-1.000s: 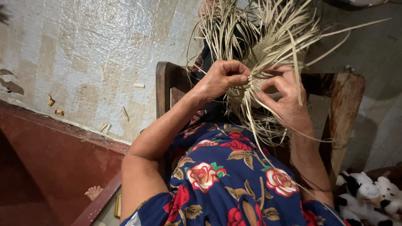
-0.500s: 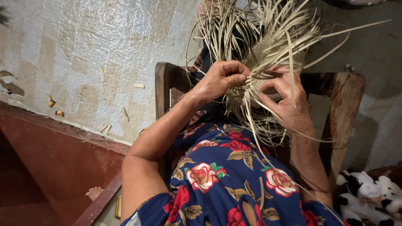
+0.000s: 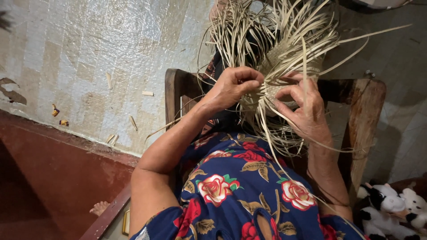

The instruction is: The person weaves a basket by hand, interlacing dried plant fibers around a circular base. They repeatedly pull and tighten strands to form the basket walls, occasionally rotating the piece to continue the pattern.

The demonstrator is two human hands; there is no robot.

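Above tiled floor (image 3: 89,53), hands pinch straw weaving (image 3: 284,58).

Wooden chair frame (image 3: 362,115) under lap, worn brown. Dark blue dress with red roses (image 3: 249,191). Plush toy cow (image 3: 384,206), black-white, lower right, beside second pale plush (image 3: 413,202). Pale tiled floor (image 3: 89,58), straw scraps (image 3: 147,93) scattered. Reddish-brown step (image 3: 53,178) lower left.

A wooden chair (image 3: 360,102) bears the straw weaving (image 3: 275,53); straw scraps (image 3: 147,93) litter the tiled floor (image 3: 89,53).
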